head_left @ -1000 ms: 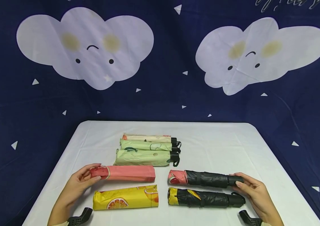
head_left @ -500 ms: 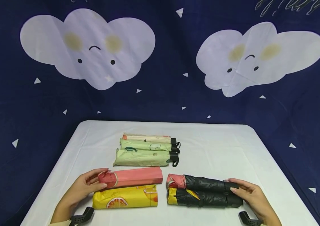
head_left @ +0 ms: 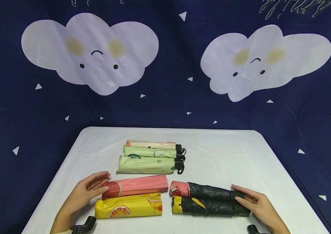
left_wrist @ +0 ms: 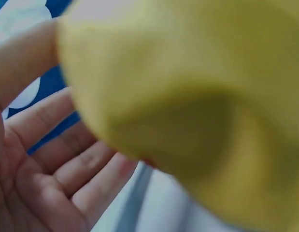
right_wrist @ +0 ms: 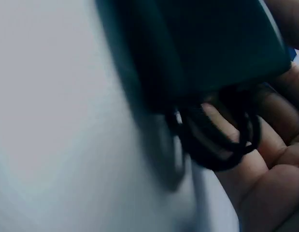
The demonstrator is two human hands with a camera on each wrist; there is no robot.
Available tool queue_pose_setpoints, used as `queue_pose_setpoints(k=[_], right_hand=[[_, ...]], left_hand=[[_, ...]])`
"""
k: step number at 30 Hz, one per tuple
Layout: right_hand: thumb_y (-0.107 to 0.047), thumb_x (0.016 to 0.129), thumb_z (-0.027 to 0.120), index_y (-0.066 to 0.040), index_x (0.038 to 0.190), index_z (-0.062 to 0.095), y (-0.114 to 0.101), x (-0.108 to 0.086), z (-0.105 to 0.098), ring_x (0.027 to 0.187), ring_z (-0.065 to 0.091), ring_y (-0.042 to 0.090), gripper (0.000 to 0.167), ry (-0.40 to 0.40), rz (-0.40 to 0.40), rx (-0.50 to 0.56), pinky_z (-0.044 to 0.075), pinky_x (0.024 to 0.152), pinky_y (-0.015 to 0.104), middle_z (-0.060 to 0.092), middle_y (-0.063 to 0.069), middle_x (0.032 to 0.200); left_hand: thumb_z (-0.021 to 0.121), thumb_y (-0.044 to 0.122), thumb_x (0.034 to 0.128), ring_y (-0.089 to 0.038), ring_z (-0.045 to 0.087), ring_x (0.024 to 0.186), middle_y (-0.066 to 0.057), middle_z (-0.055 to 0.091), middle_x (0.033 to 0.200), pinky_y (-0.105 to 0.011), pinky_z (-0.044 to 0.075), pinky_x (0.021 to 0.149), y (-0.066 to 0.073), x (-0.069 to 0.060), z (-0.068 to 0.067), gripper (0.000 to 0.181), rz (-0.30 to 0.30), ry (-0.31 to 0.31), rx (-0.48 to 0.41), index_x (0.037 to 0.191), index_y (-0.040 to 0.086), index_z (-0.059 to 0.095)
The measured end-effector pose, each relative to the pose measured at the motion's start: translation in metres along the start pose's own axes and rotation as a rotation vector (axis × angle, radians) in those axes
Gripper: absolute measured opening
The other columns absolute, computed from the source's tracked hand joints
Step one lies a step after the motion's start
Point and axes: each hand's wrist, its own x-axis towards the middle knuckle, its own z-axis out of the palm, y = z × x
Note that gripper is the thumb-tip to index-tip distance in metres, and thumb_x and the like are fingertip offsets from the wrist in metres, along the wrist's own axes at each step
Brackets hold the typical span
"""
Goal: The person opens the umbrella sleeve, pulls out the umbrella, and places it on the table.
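Observation:
In the head view, a pink watermelon-print umbrella sleeve (head_left: 142,185) lies against a yellow orange-print umbrella sleeve (head_left: 130,206). My left hand (head_left: 80,195) is at the pink sleeve's left end, its fingers loosely spread and the thumb beside the fabric. Yellow fabric (left_wrist: 188,96), blurred, covers much of the left wrist view. To the right, a folded black umbrella with a pink tip (head_left: 209,191) rests along a black umbrella with a yellow tip (head_left: 212,207). My right hand (head_left: 259,204) touches their handle ends, fingers extended. A dark handle (right_wrist: 212,48) with a strap loop fills the right wrist view.
Farther back on the white table (head_left: 221,156), three umbrellas lie side by side: a cream one (head_left: 151,144), a light green one (head_left: 151,152) and a thicker green one (head_left: 145,165). A navy cloth with clouds (head_left: 165,107) hangs behind the table.
The pink sleeve and the pink-tipped umbrella have come down toward me against the yellow sleeve and yellow-tipped umbrella. My left fingers have since drawn back slightly from the pink sleeve.

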Motion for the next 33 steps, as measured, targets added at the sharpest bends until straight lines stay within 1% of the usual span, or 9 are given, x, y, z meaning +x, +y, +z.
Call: queue_pose_setpoints(k=[4,7,12,14,16,19,24,28,33], right_hand=[[-0.041,0.093,0.075,-0.007,0.140,0.063,-0.018,-0.002,-0.005,0.125,0.061,0.014,0.059,-0.013,0.037,-0.219,0.053,0.092,0.019,0.062,0.012,0.140],[-0.045,0.094,0.072,-0.005,0.137,0.065,-0.039,0.000,-0.009,0.118,0.066,0.032,0.058,0.001,-0.010,-0.440,0.058,0.090,0.036,0.066,0.017,0.133],[-0.030,0.095,0.073,-0.005,0.116,0.076,-0.088,0.015,-0.003,0.088,0.071,0.044,0.033,0.320,-0.150,-0.745,0.055,0.071,0.060,0.073,0.026,0.107],[-0.024,0.094,0.073,-0.004,0.108,0.077,-0.109,0.027,0.010,0.084,0.070,0.045,0.024,0.462,-0.213,-0.745,0.052,0.069,0.062,0.074,0.026,0.100],[-0.021,0.094,0.072,-0.006,0.107,0.078,-0.125,0.042,0.028,0.085,0.071,0.042,0.020,0.503,-0.267,-0.668,0.054,0.072,0.060,0.075,0.023,0.101],[-0.022,0.096,0.071,-0.005,0.109,0.079,-0.140,0.067,0.061,0.088,0.073,0.036,0.022,0.462,-0.291,-0.580,0.056,0.078,0.056,0.077,0.018,0.097],[-0.025,0.097,0.069,0.001,0.116,0.075,-0.141,0.098,0.110,0.096,0.073,0.033,0.033,0.293,-0.183,-0.582,0.055,0.086,0.053,0.076,0.016,0.104],[-0.031,0.100,0.065,0.006,0.133,0.064,-0.135,0.110,0.141,0.114,0.066,0.040,0.050,0.151,-0.129,-0.535,0.052,0.096,0.057,0.070,0.023,0.122],[-0.034,0.103,0.061,0.005,0.142,0.056,-0.124,0.118,0.163,0.123,0.059,0.043,0.056,0.077,-0.127,-0.454,0.048,0.102,0.059,0.065,0.025,0.130]], left_hand=[[0.075,0.026,0.0956,-0.021,0.059,0.128,-0.018,0.058,0.143,-0.015,0.049,0.094,0.010,-0.001,-0.003,0.060,0.034,0.060,0.091,0.145,0.002,0.053],[0.073,0.031,0.0968,-0.031,0.056,0.130,-0.016,0.059,0.142,-0.008,0.044,0.093,0.023,-0.001,-0.006,0.058,0.050,0.130,0.225,0.144,0.003,0.055],[0.069,0.040,0.0987,-0.036,0.056,0.131,-0.015,0.061,0.140,-0.022,0.047,0.103,0.046,0.011,-0.003,0.056,0.064,0.228,0.399,0.141,0.005,0.059],[0.068,0.042,0.0991,-0.036,0.056,0.131,-0.015,0.061,0.141,-0.037,0.047,0.107,0.053,0.019,0.001,0.056,0.073,0.248,0.428,0.141,0.006,0.059],[0.068,0.041,0.0995,-0.038,0.055,0.131,-0.018,0.060,0.141,-0.048,0.045,0.108,0.060,0.029,0.008,0.056,0.077,0.264,0.440,0.141,0.006,0.058],[0.068,0.038,0.1001,-0.040,0.054,0.132,-0.021,0.057,0.143,-0.052,0.045,0.108,0.066,0.044,0.020,0.056,0.065,0.274,0.426,0.144,0.005,0.056],[0.065,0.037,0.1014,-0.041,0.049,0.137,-0.026,0.048,0.150,-0.052,0.043,0.110,0.066,0.062,0.042,0.066,-0.018,0.242,0.344,0.153,0.003,0.044],[0.065,0.035,0.1016,-0.042,0.047,0.138,-0.029,0.044,0.152,-0.052,0.042,0.111,0.058,0.067,0.055,0.072,-0.079,0.245,0.347,0.156,-0.001,0.036],[0.063,0.031,0.1030,-0.041,0.045,0.139,-0.029,0.040,0.154,-0.052,0.041,0.112,0.047,0.070,0.060,0.073,-0.087,0.208,0.346,0.156,-0.007,0.030]])
